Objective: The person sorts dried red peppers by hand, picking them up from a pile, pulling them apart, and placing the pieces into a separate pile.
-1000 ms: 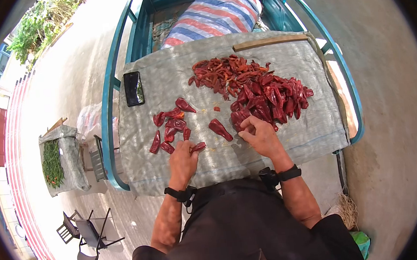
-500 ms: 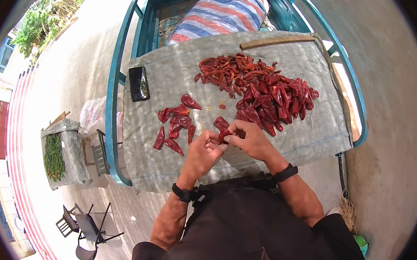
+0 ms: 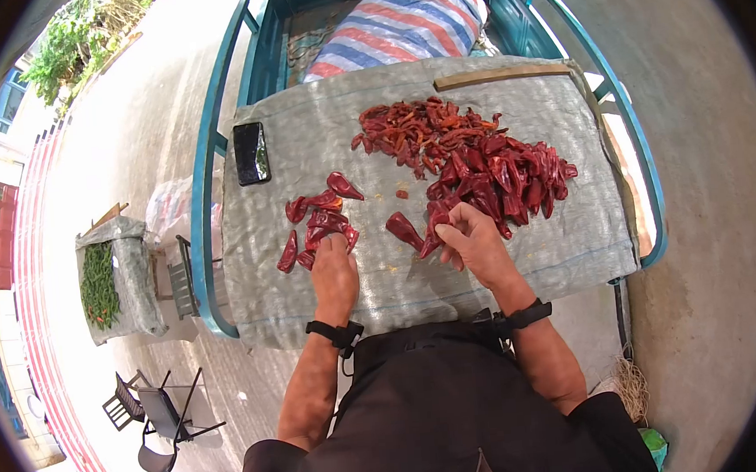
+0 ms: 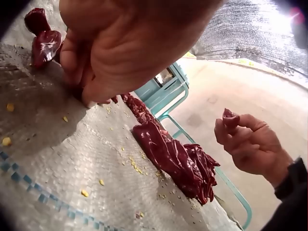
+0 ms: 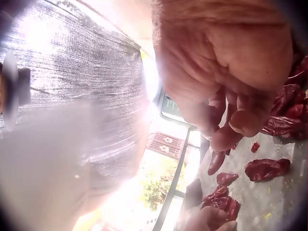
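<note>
On the grey woven sheet (image 3: 382, 297), my left hand (image 3: 335, 278) reaches into the small group of glossy red peppers (image 3: 326, 220). In the left wrist view that hand's fingers (image 4: 72, 57) curl down round a dark red pepper, mostly hidden by them. My right hand (image 3: 482, 251) pinches a red pepper (image 3: 432, 239) beside the large pile (image 3: 514, 178); the pepper's tip (image 5: 216, 162) shows below the fingers in the right wrist view. A single pepper (image 3: 405, 231) lies close to it, left of the right hand.
Thinner red pieces (image 3: 423, 132) are heaped behind the large peppers. A black phone (image 3: 251, 154) lies at the back left, a wooden strip (image 3: 503, 75) at the back. Teal rails (image 3: 205, 187) flank the sheet, and a striped sack (image 3: 398, 24) is beyond. Pale seeds are scattered about.
The hands have parted from the middle, where they met around a pepper. My left hand has moved left to the small group; my right has moved slightly right and away, with a pepper in its grip.
</note>
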Available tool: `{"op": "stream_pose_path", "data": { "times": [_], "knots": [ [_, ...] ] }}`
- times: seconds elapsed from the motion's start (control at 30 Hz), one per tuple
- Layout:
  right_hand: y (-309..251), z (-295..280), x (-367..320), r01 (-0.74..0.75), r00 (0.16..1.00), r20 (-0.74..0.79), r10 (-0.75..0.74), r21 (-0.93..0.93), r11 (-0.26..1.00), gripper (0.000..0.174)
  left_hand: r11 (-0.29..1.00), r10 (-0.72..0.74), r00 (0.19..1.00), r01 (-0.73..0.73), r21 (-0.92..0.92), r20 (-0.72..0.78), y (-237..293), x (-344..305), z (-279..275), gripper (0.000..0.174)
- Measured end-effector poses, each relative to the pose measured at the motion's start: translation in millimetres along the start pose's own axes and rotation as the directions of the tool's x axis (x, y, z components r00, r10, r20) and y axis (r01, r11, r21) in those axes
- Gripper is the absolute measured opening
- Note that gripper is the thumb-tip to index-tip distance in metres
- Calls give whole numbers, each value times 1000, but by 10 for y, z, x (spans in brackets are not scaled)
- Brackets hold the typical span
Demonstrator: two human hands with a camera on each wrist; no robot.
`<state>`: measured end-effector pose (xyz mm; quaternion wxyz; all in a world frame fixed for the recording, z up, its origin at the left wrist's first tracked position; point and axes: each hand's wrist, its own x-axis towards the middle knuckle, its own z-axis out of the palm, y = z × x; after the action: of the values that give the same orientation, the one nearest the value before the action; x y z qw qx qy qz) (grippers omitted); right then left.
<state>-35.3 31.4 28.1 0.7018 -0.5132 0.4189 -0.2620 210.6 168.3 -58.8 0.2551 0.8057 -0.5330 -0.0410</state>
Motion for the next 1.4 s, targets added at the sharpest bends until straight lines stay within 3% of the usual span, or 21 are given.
{"op": "stream_pose_path", "data": {
  "times": [0.03,0.13,0.23,0.33,0.43,0.47,0.73,0.87,1.13,1.33,1.4],
  "knots": [
    [18,-2,0,-1,1000,14,2,-3,1000,17,1000,0,1000,0,5,16,8,18,5,31],
    [41,11,-18,-36,999,31,37,-46,998,17,963,-33,993,61,-262,112,116,-5,-74,29],
    [129,5,-16,-57,996,70,63,-86,995,17,645,-144,950,303,-702,277,260,23,-91,24],
    [143,58,-9,-55,992,113,64,-81,995,17,402,-78,904,414,-817,419,591,91,-405,21],
    [87,156,-23,-72,987,141,71,5,997,17,332,-4,878,452,-828,478,739,97,-475,21],
    [90,170,-18,-66,986,155,64,3,998,18,392,26,894,403,-827,447,743,81,-460,21],
    [49,197,-60,-52,964,259,50,-1,999,33,375,72,899,376,-847,431,861,2,-475,18],
    [48,226,-91,-22,953,304,3,59,998,29,271,-5,881,456,-848,473,869,-35,-409,16],
    [72,227,-48,-117,968,222,115,-4,993,21,402,33,843,480,-780,536,834,-51,-380,17],
    [116,192,28,-41,986,151,69,-181,983,28,437,27,836,483,-759,548,828,-35,-414,17],
    [93,152,60,56,997,76,-31,-344,937,27,433,45,841,470,-769,539,800,-26,-411,19]
  ]
}}
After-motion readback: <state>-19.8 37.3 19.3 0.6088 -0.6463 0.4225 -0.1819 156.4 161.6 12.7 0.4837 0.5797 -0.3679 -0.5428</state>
